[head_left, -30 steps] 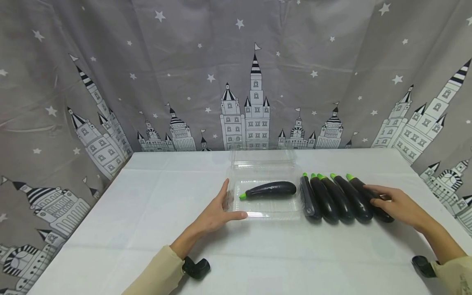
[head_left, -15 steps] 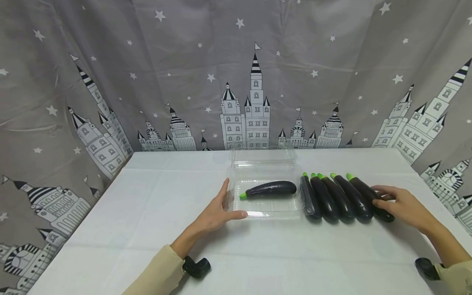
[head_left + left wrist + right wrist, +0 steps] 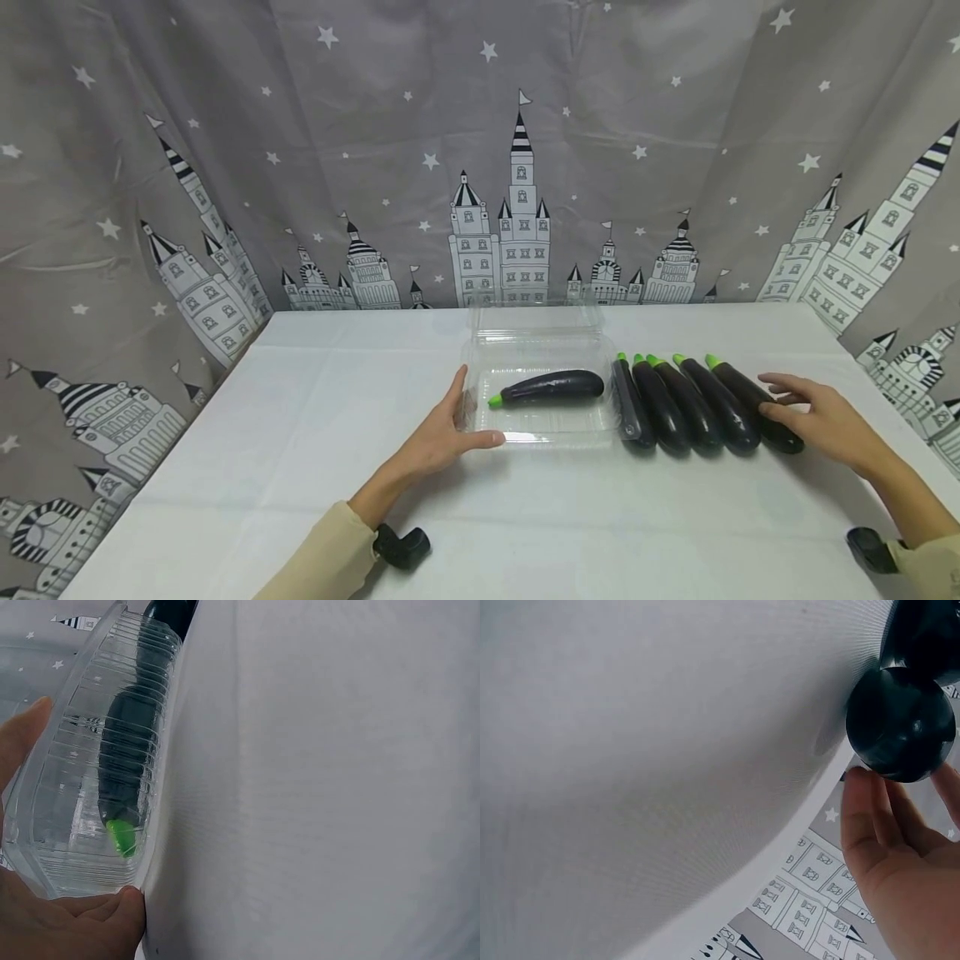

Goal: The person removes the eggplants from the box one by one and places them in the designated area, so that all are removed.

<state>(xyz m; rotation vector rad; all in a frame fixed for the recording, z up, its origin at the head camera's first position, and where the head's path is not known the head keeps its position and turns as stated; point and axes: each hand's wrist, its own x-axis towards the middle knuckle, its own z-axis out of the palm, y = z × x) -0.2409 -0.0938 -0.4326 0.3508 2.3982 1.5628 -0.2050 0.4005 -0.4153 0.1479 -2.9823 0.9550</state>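
Note:
My left hand [image 3: 435,437] spans the near left corner of a clear plastic clamshell box [image 3: 491,429], fingers along its left side and thumb straight along the front edge. The lid stands back from the base. Inside lies one dark eggplant [image 3: 555,384], its green tip [image 3: 121,838] toward that hand. To the right of the box, several eggplants [image 3: 686,408] lie side by side, green ends away from me. At the rightmost eggplant [image 3: 757,407] is my right hand [image 3: 825,421], thumb at its side and fingers loosely extended. Its round end [image 3: 901,724] shows in the right wrist view.
A white cloth [image 3: 600,525] covers the table. Behind it hangs a grey curtain [image 3: 375,100] printed with castles and stars. The leftmost eggplant of the row [image 3: 632,408] sits right at the box's right side.
My right hand has drawn back slightly to the right, its fingers loosening from over the rightmost eggplant. The left hand, box and eggplants have stayed nearly still.

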